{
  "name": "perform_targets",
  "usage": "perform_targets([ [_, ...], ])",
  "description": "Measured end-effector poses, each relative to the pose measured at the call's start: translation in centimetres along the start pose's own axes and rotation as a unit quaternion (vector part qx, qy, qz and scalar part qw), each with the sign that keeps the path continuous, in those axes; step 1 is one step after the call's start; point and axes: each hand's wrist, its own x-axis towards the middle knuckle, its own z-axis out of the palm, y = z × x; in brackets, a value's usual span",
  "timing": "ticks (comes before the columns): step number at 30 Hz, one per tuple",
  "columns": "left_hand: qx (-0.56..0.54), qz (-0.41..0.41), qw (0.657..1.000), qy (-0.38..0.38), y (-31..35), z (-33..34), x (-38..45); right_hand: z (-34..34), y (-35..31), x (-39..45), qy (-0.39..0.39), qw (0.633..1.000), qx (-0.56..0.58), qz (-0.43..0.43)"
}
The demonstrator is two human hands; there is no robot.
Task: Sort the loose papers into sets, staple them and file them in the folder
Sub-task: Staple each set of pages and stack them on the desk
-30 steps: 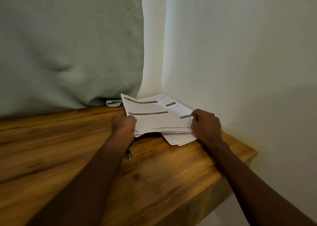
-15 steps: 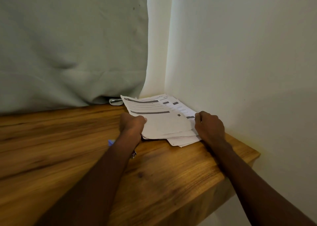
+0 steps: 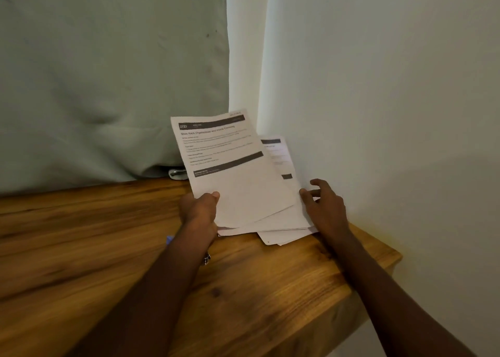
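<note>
Our left hand [image 3: 201, 207] pinches the top sheets [image 3: 230, 167] by their near-left corner, tilting them up off the pile [image 3: 286, 224] in the counter's [image 3: 108, 248] wall corner. Our right hand [image 3: 324, 207] hovers loose-fingered at the pile's edge. Paper is light, floppy, slippery: we'd grip edges firmly.

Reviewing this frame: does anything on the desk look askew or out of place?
Only the papers: the stack is fanned and uneven in the corner by the wall, edges misaligned. The left hand tilts up the top sheets; the right hand rests at the stack's edge. Nothing looks damaged.
</note>
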Motion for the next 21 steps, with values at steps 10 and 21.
perform_targets([
  [10,0.02,0.026,0.995,-0.091,0.17,0.0,-0.06,-0.75,0.16,-0.08,0.006,0.991,0.13,0.01],
  [21,-0.014,0.051,0.987,-0.149,0.55,-0.01,-0.53,-0.71,0.28,0.07,0.05,0.973,0.224,0.036],
])
